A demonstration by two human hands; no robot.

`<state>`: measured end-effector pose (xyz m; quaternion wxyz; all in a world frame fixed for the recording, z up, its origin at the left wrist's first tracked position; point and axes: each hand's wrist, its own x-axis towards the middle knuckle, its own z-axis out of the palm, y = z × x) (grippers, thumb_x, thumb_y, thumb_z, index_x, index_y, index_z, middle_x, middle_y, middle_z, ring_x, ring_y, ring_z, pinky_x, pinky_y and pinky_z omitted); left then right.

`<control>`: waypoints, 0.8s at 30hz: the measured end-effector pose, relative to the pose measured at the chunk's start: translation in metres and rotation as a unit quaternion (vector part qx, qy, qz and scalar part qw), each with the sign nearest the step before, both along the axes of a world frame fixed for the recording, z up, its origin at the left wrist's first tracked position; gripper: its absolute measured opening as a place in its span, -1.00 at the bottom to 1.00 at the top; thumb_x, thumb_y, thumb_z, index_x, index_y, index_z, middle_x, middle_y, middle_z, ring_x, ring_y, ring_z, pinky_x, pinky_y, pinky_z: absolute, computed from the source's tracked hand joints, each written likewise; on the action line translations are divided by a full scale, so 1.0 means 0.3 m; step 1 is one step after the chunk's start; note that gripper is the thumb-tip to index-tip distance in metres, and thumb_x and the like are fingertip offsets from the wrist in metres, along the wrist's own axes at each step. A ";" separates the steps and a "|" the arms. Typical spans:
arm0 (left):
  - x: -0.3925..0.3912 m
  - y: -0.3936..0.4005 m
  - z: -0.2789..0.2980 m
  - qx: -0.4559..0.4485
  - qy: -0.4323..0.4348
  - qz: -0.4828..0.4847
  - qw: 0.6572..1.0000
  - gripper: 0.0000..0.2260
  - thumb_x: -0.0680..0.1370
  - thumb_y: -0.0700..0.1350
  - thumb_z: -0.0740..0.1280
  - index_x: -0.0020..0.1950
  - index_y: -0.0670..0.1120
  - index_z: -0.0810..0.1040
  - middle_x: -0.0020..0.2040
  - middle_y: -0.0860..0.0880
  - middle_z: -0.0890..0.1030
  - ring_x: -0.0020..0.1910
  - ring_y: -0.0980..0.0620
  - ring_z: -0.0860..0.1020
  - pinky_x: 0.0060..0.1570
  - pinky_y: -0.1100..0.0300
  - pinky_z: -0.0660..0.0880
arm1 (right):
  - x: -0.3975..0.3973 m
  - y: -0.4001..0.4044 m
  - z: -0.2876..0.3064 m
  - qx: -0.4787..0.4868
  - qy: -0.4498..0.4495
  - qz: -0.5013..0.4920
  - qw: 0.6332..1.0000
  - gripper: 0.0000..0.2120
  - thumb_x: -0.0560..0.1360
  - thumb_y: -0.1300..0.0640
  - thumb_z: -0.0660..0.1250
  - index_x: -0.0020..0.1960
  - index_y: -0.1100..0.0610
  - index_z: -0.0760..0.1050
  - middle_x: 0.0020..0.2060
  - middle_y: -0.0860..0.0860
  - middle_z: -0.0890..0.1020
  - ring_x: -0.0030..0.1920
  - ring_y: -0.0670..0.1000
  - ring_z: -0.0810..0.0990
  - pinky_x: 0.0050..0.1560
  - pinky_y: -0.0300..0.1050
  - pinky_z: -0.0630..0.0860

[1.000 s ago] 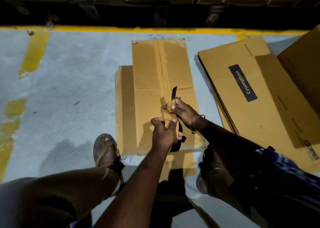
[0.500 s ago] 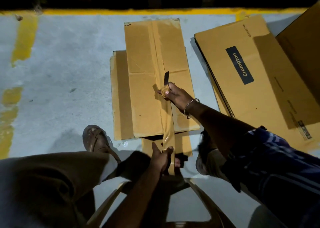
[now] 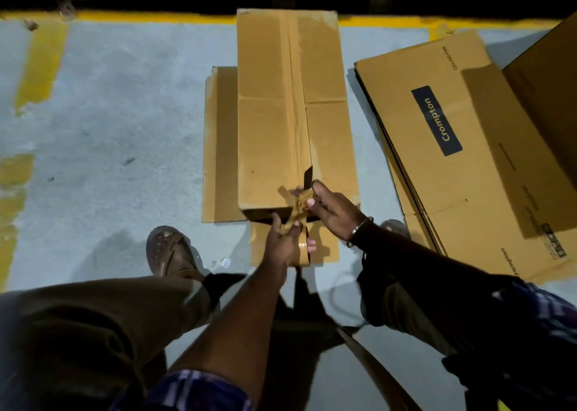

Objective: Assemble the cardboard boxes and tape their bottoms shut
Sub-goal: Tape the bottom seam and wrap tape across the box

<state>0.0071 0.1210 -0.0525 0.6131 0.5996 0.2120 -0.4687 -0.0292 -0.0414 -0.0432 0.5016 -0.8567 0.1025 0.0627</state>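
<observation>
Grey concrete floor (image 3: 118, 123): cardboard box (image 3: 268, 135) centre, seam taped. Left hand (image 3: 282, 242) grips tape roll (image 3: 302, 248); right hand (image 3: 332, 210) pinches blade (image 3: 308, 177). Keep the tape taut; cut cleanly at the near edge.

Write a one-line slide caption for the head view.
Left hand holds the tape roll while the right hand cuts tape at the cardboard box end.
</observation>
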 end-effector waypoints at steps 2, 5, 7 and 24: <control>0.081 -0.038 0.017 -0.003 -0.046 -0.039 0.998 -0.24 0.72 -0.19 0.27 0.69 0.14 -0.19 0.31 -0.33 0.60 -0.39 -0.01 0.70 -0.39 0.13 0.64 | 0.060 -0.014 -0.001 0.005 -0.015 -0.014 1.000 -0.80 0.72 -0.06 0.15 0.17 0.07 0.33 0.16 0.01 0.69 0.03 0.13 0.68 -0.01 0.07 0.60; 0.168 -0.087 0.029 -0.001 -0.090 -0.102 0.991 -0.22 0.71 -0.19 0.29 0.68 0.23 -0.17 0.16 -0.22 0.69 -0.34 -0.01 0.71 -0.33 0.10 0.67 | 0.125 -0.030 -0.010 0.009 -0.009 -0.037 0.999 -0.81 0.71 -0.06 0.16 0.11 0.07 0.31 -0.07 0.09 0.67 -0.11 0.13 0.64 -0.08 0.16 0.56; 0.195 -0.100 0.017 0.015 -0.094 -0.115 0.989 -0.22 0.71 -0.17 0.29 0.68 0.25 -0.17 0.05 -0.25 0.72 -0.32 -0.06 0.72 -0.33 0.07 0.67 | 0.147 -0.042 -0.023 0.003 -0.004 -0.048 0.999 -0.82 0.71 -0.05 0.16 0.10 0.07 0.30 -0.17 0.11 0.62 -0.19 0.13 0.59 -0.13 0.18 0.53; 0.150 -0.051 -0.074 0.014 -0.118 -0.058 0.991 -0.69 0.69 -0.14 0.34 0.41 -0.10 0.39 -0.01 -0.23 0.65 -0.40 -0.04 0.66 -0.37 0.11 0.63 | 0.386 -0.239 0.011 0.149 -0.009 -0.113 0.982 -0.90 0.70 0.12 0.20 0.16 0.11 0.45 0.18 0.11 0.67 0.27 0.04 0.64 0.25 0.12 0.58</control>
